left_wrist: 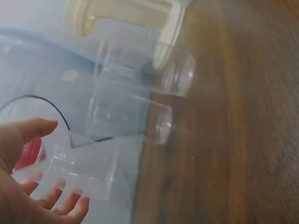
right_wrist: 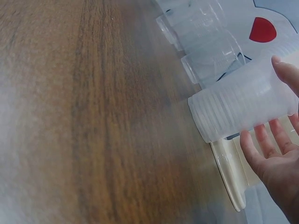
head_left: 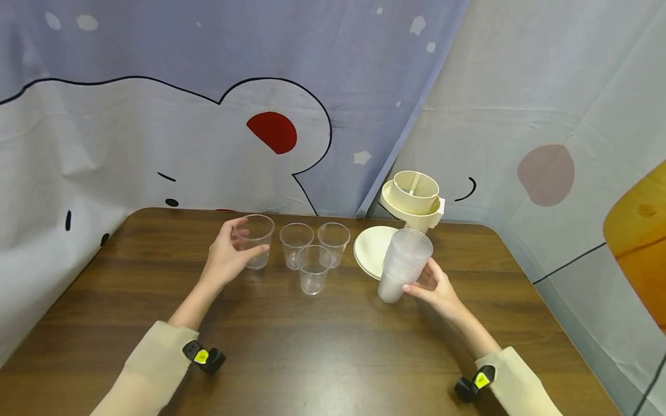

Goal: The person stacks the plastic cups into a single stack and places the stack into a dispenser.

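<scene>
1. Head view: my left hand (head_left: 226,257) holds a single clear plastic cup (head_left: 260,234), the thumb across its front and the fingers round the far side. My right hand (head_left: 438,292) grips a tall stack of translucent white plastic cups (head_left: 403,264), which leans. My hands are well apart; between them three clear plastic cups (head_left: 314,277) stand upright on the brown wood-grain table (head_left: 333,358), two behind and one in front. Just behind the stack is a cream plastic stand with a round open top (head_left: 413,199).

2. Left wrist view: my thumb lies on one side of the single cup and my fingers on the other. I cannot tell how firmly they press.

3. Right wrist view: my thumb and fingers are on opposite sides of the stack; I cannot tell whether its lower end touches the table. Clear cups show beyond it.
</scene>
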A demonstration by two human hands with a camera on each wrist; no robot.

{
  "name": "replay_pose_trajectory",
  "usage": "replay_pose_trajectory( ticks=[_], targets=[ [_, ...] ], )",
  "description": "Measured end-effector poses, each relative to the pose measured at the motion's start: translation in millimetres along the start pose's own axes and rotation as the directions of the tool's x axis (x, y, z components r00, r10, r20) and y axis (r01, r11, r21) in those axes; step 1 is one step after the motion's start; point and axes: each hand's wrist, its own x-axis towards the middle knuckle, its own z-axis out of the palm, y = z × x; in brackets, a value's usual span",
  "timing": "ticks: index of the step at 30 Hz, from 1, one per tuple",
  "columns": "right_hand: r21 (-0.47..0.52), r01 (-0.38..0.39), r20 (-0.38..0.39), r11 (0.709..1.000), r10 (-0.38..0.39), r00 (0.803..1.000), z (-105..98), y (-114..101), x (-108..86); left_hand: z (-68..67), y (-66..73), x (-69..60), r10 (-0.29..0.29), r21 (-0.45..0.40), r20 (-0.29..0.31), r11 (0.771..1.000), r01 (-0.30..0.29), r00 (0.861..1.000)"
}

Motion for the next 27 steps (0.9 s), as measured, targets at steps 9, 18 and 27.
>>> replay_pose_trajectory(
  ticks=[9, 18, 27],
  targets=[
    [0.002, -0.008, -0.006, 1.000, 0.008, 1.000, 0.1, -0.6, -0.8, 1.9, 21.1, -4.0, 0.033, -0.005, -0.003, 0.999, -0.033, 0.999],
    [0.008, -0.003, -0.004, 1.000, 0.003, 1.000, 0.1, 0.4, -0.7, 8.6, 34.8, -3.5, 0.060, -0.027, -0.002, 0.998, -0.061, 0.998],
    [0.006, -0.006, -0.002, 1.000, 0.006, 1.000, -0.1, 0.4, 0.1, 16.8, 49.4, -2.0, 0.097, -0.050, 0.005, 0.994, -0.097, 0.995]
  ],
)
